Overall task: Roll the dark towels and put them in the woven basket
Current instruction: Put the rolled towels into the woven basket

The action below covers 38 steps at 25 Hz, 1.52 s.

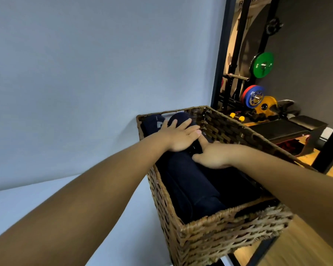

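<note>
Left hand (178,138) lies flat, fingers spread, on top of the rolled dark towels (192,181). Right hand (212,156) presses the same roll, index finger straight. Towels sit inside the woven basket (229,227). Weight plates (262,65) stand far right.

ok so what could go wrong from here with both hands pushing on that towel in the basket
1. The left hand and right hand press on the rolled towel; once they lift, the roll may spring loose.
2. The woven basket looks tightly packed, so more pushing could squash the far towels out of shape.
</note>
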{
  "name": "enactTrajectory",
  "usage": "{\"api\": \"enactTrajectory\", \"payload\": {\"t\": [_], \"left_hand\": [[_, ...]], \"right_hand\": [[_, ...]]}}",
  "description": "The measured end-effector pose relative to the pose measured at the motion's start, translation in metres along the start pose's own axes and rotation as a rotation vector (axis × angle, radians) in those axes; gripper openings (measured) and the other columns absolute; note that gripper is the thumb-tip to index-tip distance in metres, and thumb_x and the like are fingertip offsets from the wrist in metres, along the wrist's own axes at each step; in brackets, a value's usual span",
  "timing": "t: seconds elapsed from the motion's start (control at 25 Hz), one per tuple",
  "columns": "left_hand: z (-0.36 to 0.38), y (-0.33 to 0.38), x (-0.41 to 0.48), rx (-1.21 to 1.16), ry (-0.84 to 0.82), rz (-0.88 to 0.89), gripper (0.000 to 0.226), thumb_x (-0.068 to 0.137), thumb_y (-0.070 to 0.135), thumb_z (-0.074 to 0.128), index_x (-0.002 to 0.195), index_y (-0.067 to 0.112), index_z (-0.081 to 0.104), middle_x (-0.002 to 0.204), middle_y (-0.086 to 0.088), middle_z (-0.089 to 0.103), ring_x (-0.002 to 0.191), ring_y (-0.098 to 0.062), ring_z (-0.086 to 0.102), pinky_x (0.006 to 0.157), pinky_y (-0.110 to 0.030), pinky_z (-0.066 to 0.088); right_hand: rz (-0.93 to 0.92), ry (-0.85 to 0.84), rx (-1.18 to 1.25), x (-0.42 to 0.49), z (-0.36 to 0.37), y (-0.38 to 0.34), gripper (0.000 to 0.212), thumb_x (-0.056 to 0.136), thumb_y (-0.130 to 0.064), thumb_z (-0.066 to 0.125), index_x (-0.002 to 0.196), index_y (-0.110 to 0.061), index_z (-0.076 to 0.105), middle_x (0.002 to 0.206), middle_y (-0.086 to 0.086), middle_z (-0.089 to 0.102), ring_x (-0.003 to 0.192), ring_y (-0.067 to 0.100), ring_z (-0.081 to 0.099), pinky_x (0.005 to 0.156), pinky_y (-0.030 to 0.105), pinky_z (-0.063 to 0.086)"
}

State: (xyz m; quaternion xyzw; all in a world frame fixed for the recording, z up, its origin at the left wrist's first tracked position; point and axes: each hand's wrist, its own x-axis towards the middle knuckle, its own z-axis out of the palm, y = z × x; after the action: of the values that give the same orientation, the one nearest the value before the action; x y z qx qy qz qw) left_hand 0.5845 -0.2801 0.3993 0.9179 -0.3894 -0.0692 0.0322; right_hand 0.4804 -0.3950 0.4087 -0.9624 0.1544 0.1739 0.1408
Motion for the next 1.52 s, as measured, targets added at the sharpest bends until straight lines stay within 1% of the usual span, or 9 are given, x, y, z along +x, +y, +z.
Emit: {"api": "enactTrajectory", "payload": {"t": [0.12,0.24,0.44,0.72,0.88,1.12,1.36,1.44,1.52], "left_hand": [[-0.001,0.006,-0.002,0.094,-0.008,0.001,0.055,0.100,0.054,0.005,0.153,0.040,-0.001,0.162,0.005,-0.014,0.148,-0.035,-0.012,0.117,-0.056,-0.012],[-0.001,0.005,0.000,0.105,0.000,-0.008,0.054,0.101,0.048,0.009,0.153,0.039,-0.003,0.162,0.004,-0.016,0.148,-0.035,-0.014,0.116,-0.057,-0.013],[0.001,0.012,-0.003,0.137,0.009,-0.107,0.056,0.098,0.055,0.009,0.151,0.045,-0.001,0.162,0.008,-0.015,0.145,-0.041,-0.020,0.103,-0.072,-0.021],[-0.017,0.037,-0.019,-0.028,-0.058,-0.308,0.055,0.097,0.058,0.013,0.149,0.051,-0.002,0.161,0.005,-0.020,0.141,-0.045,-0.028,0.101,-0.078,-0.014],[-0.018,0.047,-0.017,-0.051,-0.115,-0.414,0.069,0.088,0.075,0.017,0.149,0.051,-0.005,0.162,-0.003,-0.018,0.140,-0.048,-0.025,0.105,-0.076,-0.009],[-0.024,0.042,0.008,-0.070,-0.075,-0.471,0.077,0.079,0.082,0.029,0.147,0.056,0.005,0.162,-0.015,-0.010,0.140,-0.049,-0.025,0.100,-0.078,-0.010],[-0.019,0.045,0.006,-0.007,0.002,-0.429,0.071,0.087,0.077,0.016,0.150,0.049,0.000,0.163,-0.009,-0.008,0.146,-0.039,-0.016,0.106,-0.073,-0.013],[-0.011,0.055,-0.015,0.030,-0.027,-0.359,0.066,0.093,0.070,0.013,0.152,0.045,-0.003,0.163,-0.008,-0.007,0.149,-0.033,-0.009,0.111,-0.066,-0.011],[-0.010,0.059,-0.049,0.021,-0.083,-0.247,0.060,0.098,0.060,0.016,0.153,0.042,-0.001,0.164,-0.003,-0.002,0.150,-0.027,-0.008,0.114,-0.061,-0.009]], "right_hand": [[-0.075,-0.041,0.097,-0.023,-0.006,0.003,0.095,0.089,-0.072,0.038,0.152,-0.030,-0.019,0.164,0.013,0.008,0.147,0.028,0.022,0.120,0.038,0.018],[-0.057,-0.101,-0.141,-0.060,0.001,-0.007,0.105,0.077,-0.089,0.016,0.154,-0.025,-0.018,0.162,0.017,-0.015,0.148,0.031,0.022,0.120,0.040,0.019],[0.011,-0.081,-0.170,-0.066,0.020,-0.021,0.115,0.068,-0.095,0.027,0.151,-0.031,-0.022,0.155,0.023,-0.031,0.144,0.043,0.025,0.117,0.047,0.025],[-0.049,0.016,-0.119,-0.093,0.030,-0.019,0.094,0.078,-0.088,0.020,0.154,-0.039,-0.009,0.160,0.014,-0.024,0.144,0.052,0.005,0.116,0.055,0.020],[-0.123,-0.088,-0.198,-0.114,0.018,-0.012,0.096,0.080,-0.083,0.038,0.150,-0.045,-0.014,0.160,0.011,-0.026,0.149,0.038,0.010,0.119,0.048,0.018],[-0.117,-0.075,-0.092,-0.107,0.026,-0.015,0.102,0.075,-0.078,0.052,0.149,-0.051,-0.011,0.160,0.004,-0.028,0.143,0.052,-0.006,0.114,0.061,0.022],[-0.188,0.050,-0.015,-0.114,0.038,-0.003,0.084,0.081,-0.081,0.032,0.150,-0.051,-0.006,0.162,0.002,-0.021,0.143,0.052,-0.012,0.110,0.069,0.020],[-0.220,0.094,0.007,-0.119,0.038,-0.001,0.075,0.087,-0.075,0.030,0.152,-0.046,0.006,0.164,0.005,-0.010,0.145,0.050,-0.012,0.111,0.070,0.014],[-0.281,0.225,0.006,-0.126,0.040,0.000,0.058,0.094,-0.062,0.029,0.146,-0.038,0.037,0.161,0.011,0.021,0.147,0.046,0.005,0.110,0.068,0.016]]}}
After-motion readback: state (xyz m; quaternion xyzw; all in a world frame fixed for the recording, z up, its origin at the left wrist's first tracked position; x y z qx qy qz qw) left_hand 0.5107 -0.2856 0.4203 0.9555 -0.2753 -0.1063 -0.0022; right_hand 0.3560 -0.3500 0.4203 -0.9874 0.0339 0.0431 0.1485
